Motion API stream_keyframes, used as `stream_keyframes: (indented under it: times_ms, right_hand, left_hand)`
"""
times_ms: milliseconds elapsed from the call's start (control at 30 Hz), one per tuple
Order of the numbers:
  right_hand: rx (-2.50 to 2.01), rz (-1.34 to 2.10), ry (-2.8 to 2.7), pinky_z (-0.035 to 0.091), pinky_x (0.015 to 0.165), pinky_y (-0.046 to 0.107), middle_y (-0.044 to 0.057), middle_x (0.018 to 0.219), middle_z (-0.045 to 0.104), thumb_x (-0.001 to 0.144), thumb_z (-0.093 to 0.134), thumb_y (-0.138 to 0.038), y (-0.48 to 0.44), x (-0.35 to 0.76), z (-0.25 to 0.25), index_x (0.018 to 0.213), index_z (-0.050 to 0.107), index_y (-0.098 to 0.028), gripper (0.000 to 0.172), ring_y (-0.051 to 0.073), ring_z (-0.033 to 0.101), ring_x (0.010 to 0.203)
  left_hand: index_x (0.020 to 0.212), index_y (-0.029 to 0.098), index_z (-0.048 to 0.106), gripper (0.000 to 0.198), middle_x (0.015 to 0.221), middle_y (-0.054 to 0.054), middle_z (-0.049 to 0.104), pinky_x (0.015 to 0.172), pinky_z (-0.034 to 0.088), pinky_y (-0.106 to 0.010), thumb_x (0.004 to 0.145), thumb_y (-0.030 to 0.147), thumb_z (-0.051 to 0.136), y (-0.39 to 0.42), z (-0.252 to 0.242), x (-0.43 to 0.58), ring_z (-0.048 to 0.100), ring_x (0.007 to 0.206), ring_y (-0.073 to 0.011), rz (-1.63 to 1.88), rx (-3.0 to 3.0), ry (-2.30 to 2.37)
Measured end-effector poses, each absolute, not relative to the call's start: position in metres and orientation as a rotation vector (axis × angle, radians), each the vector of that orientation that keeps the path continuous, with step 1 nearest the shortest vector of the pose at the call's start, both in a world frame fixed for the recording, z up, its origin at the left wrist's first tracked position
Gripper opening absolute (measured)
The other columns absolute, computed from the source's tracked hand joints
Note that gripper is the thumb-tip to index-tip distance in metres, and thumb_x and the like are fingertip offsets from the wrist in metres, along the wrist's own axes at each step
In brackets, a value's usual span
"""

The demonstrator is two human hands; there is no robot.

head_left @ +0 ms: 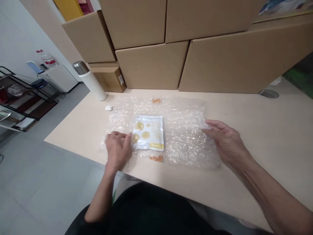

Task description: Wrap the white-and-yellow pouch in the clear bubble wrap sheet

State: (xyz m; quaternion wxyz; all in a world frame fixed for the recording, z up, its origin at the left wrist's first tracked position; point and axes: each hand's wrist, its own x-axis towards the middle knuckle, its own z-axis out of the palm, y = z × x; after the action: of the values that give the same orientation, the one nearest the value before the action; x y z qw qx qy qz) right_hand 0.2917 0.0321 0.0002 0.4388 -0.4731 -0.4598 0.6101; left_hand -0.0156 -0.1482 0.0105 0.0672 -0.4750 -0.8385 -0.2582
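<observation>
A flat white pouch (149, 132) with yellow circles lies left of centre on a crinkly sheet of clear bubble wrap (182, 130), its long axis running near to far and its yellow strip at the near end; the sheet stretches left to right across the pale table (264, 127). The left hand (118, 148) covers the pouch's near left corner, fingers curled under, so I cannot tell whether it grips, and the print is too small to read. The right hand (223, 140) rests loosely spread on the sheet's right edge.

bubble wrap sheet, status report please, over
Both hands on bubble wrap: left hand beside packet, right hand at its right edge. Packet flat, uncovered. Back left, flask stands clear.
</observation>
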Motion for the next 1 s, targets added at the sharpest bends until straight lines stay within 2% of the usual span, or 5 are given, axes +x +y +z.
stream_keyframes:
  times_ms: [333,500,633,833,1000]
  right_hand:
    - [-1.297,1.463,-1.093,0.045,0.055,0.023,-0.002,0.076,0.062,0.041,0.089,-0.029,0.036,0.288,0.003,0.086,0.073,-0.022,0.048,0.012,0.054,0.067]
    - [-1.371,1.463,-1.026,0.042,0.049,0.019,-0.001,0.071,0.063,0.038,0.088,-0.025,0.035,0.286,0.008,0.08,0.074,-0.022,0.045,0.011,0.053,0.064]
    - [-1.385,1.484,-1.009,0.043,0.048,0.019,-0.001,0.07,0.065,0.035,0.089,-0.023,0.037,0.287,0.006,0.08,0.075,-0.023,0.046,0.012,0.054,0.063]
    - [-1.355,1.506,-1.01,0.047,0.055,0.024,0.001,0.076,0.066,0.035,0.09,-0.024,0.04,0.29,0.003,0.081,0.074,-0.023,0.048,0.014,0.057,0.07]
    - [-1.395,0.995,-1.54,0.049,0.069,0.037,0.005,0.092,0.066,0.06,0.081,-0.042,0.034,0.297,0.017,0.094,0.073,-0.026,0.039,0.02,0.059,0.078]
  left_hand:
    - [0.067,0.019,0.062,0.031,0.083,-0.005,0.063,0.078,0.047,-0.033,0.087,0.043,0.056,-0.153,0.007,-0.034,0.059,0.084,-0.02,-1.189,-1.339,-2.703]
    - [0.068,0.018,0.064,0.033,0.087,-0.007,0.065,0.074,0.046,-0.03,0.083,0.046,0.056,-0.18,0.009,-0.084,0.06,0.085,-0.0205,-0.96,-1.032,-2.834]
    - [0.067,0.016,0.064,0.032,0.072,-0.005,0.062,0.064,0.042,-0.028,0.081,0.044,0.055,-0.183,0.007,-0.108,0.059,0.075,-0.0199,-0.85,-1.031,-2.917]
    - [0.075,0.018,0.063,0.028,0.075,-0.004,0.063,0.063,0.039,-0.028,0.083,0.044,0.056,-0.18,0.007,-0.111,0.057,0.071,-0.0189,-0.811,-1.085,-2.975]
    - [0.106,0.02,0.062,0.035,0.084,-0.004,0.067,0.066,0.04,-0.03,0.084,0.047,0.058,-0.183,0.009,-0.112,0.061,0.079,-0.0218,-0.837,-1.037,-3.045]
